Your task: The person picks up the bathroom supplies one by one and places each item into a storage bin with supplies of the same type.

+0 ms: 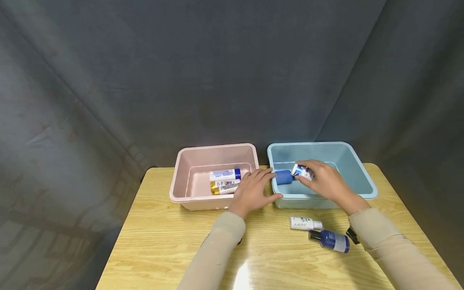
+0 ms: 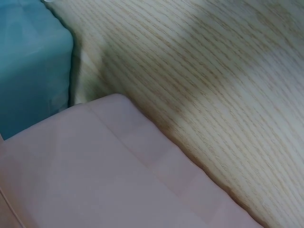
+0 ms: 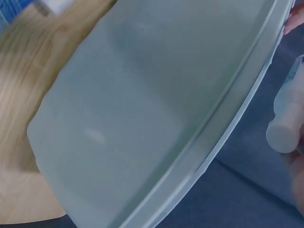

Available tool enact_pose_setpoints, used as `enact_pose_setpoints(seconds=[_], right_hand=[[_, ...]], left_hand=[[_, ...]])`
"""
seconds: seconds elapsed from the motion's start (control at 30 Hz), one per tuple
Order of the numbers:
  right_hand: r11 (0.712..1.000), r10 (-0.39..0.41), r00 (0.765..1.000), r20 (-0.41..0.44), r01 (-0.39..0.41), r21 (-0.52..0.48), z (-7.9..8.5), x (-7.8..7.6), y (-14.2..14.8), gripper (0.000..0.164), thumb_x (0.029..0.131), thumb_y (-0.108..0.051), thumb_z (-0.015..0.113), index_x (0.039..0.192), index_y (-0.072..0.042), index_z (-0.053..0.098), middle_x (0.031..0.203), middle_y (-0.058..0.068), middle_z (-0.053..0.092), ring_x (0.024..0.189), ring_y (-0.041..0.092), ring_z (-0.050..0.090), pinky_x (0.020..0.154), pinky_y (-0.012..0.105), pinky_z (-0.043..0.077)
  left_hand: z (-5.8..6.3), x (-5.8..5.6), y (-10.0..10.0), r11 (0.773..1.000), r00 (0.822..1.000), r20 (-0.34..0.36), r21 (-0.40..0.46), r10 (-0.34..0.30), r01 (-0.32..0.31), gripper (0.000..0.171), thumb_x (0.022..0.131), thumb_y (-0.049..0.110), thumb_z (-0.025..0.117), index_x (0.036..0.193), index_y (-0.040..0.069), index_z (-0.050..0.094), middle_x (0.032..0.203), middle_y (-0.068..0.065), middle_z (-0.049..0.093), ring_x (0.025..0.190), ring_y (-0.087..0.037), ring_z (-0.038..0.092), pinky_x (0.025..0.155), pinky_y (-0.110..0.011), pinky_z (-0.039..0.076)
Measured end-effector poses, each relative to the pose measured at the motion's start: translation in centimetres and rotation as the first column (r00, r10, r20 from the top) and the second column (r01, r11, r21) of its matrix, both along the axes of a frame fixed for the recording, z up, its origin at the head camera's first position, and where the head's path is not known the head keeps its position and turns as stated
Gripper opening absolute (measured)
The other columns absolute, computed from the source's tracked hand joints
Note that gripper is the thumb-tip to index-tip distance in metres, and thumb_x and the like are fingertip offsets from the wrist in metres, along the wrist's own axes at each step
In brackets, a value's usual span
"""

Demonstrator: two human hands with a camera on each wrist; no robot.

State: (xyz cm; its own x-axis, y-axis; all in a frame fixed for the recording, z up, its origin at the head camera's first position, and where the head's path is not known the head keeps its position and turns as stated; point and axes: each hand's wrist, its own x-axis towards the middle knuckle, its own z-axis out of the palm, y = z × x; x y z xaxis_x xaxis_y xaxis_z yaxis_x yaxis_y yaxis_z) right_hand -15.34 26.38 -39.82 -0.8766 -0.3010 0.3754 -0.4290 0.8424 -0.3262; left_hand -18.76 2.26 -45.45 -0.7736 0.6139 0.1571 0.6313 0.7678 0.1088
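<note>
My right hand (image 1: 326,179) holds a small white and blue bottle (image 1: 303,172) over the light blue bin (image 1: 322,202). In the right wrist view, the white cap of this bottle (image 3: 283,135) shows beyond the bin's wall. A blue bottle (image 1: 284,177) lies inside that bin, at its left end. My left hand (image 1: 252,192) is spread across the gap between the bins, its fingertips at the blue bin's left rim. Its forearm side passes over the near right corner of the pink bin (image 1: 203,204). The left wrist view shows only the bins' outer walls and the table.
Inside the pink bin lie a white tube with a blue cap (image 1: 222,174) and a white and gold tube (image 1: 224,187). On the wooden table (image 1: 163,241), in front of the blue bin, lie a white bottle (image 1: 304,223) and a dark blue bottle (image 1: 331,241). A grey curtain (image 1: 217,72) hangs behind.
</note>
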Motion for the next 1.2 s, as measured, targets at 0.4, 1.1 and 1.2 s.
enact_pose_setpoints(seconds=[0.4, 1.1, 1.2], right_hand=[[0.998, -0.054, 0.976, 0.210, 0.049, 0.028, -0.6, -2.2, 1.1, 0.045, 0.089, -0.024, 0.076, 0.126, -0.001, 0.065, 0.111, 0.018, 0.069, 0.078, 0.021, 0.063, 0.065, 0.044, 0.051], [0.998, -0.030, 0.905, 0.424, 0.052, -0.041, -3.7, -3.4, 1.4, 0.047, 0.092, -0.026, 0.072, 0.127, 0.002, 0.062, 0.114, 0.024, 0.066, 0.101, 0.038, 0.064, 0.083, 0.056, 0.051], [0.998, -0.031, 0.902, 0.430, 0.052, -0.036, -3.9, -3.3, 1.2, 0.045, 0.091, -0.026, 0.072, 0.126, 0.002, 0.063, 0.114, 0.023, 0.067, 0.100, 0.037, 0.064, 0.083, 0.055, 0.052]], left_hand=[[0.1, 0.0, -0.2, 1.000, 1.000, 0.010, 0.006, 0.000, 0.000, 0.079, 0.088, 0.081, 0.034, 0.151, 0.033, 0.041, 0.157, 0.012, 0.034, 0.141, -0.014, 0.034, 0.115, -0.042, 0.029], [0.1, -0.2, 0.0, 1.000, 1.000, -0.002, 0.005, -0.016, 0.016, 0.080, 0.088, 0.081, 0.034, 0.151, 0.032, 0.041, 0.157, 0.009, 0.036, 0.140, -0.017, 0.036, 0.114, -0.042, 0.031], [0.1, -0.2, -0.1, 1.000, 1.000, -0.002, 0.000, -0.016, 0.016, 0.080, 0.088, 0.081, 0.034, 0.151, 0.032, 0.041, 0.157, 0.009, 0.036, 0.141, -0.016, 0.035, 0.114, -0.042, 0.031]])
